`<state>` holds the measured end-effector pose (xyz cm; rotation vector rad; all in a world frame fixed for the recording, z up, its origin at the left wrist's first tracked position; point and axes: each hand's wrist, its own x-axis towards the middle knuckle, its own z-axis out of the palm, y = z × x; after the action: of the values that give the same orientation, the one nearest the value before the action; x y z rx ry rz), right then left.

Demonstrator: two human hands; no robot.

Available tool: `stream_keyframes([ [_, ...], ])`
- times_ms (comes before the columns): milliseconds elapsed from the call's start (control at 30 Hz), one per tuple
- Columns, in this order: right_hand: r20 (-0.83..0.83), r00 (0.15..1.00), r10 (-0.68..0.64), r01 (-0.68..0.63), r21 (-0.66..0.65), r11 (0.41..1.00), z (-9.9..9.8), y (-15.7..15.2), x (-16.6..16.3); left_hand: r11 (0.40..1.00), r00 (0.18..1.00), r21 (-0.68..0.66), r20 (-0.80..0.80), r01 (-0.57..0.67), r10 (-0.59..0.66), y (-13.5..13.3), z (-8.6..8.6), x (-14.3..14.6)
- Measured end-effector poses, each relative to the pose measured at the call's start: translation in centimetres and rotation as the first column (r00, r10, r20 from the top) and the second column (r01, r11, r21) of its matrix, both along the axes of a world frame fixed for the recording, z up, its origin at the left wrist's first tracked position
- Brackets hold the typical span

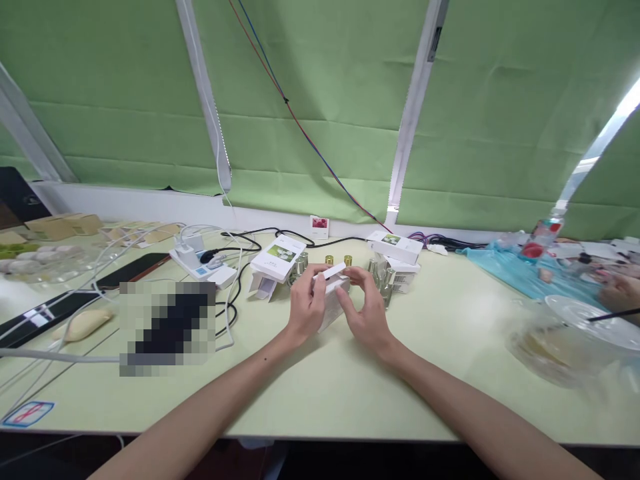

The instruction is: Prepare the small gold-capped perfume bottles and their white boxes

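Note:
Both my hands meet over the middle of the pale green table [440, 320] around a small white carton [333, 297]. My left hand [306, 308] grips its left side with fingers curled. My right hand [367, 310] pinches its right end, near the raised top flap. Just behind stand several small glass bottles with gold caps [330, 261]. A white box with a green picture [278, 259] lies to the left of them, and two more white boxes [396, 248] are stacked to the right.
A white power strip [203, 267] with black and white cables sits at the left, beside dark phones [131, 269]. At the right are a clear plastic bowl [575, 340], a blue bag [505, 263] and another person's hand [617, 290]. Green blinds hang behind.

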<state>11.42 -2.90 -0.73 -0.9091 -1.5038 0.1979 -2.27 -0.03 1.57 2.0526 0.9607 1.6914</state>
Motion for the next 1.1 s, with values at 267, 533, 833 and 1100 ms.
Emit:
stream_keyframes([
  [267,-0.052,0.998,-0.032,0.033,0.023,0.999,0.37,0.14,0.50,0.985,0.988,-0.093,0.073,0.143,-0.137,0.65,-0.20,-0.31],
  [533,-0.164,0.985,0.053,-0.064,-0.063,0.996,0.25,0.21,0.44,0.970,0.974,-0.131,0.125,0.205,-0.189,0.51,0.30,-0.25],
  [833,-0.263,0.960,0.098,-0.145,-0.166,0.975,0.36,0.18,0.29,0.953,0.967,-0.191,0.141,0.235,-0.211,0.62,0.24,-0.28],
  [1100,-0.218,0.976,0.013,-0.048,-0.155,0.987,0.42,-0.13,0.20,0.985,0.972,-0.153,0.232,0.077,-0.040,0.72,-0.18,0.03],
])
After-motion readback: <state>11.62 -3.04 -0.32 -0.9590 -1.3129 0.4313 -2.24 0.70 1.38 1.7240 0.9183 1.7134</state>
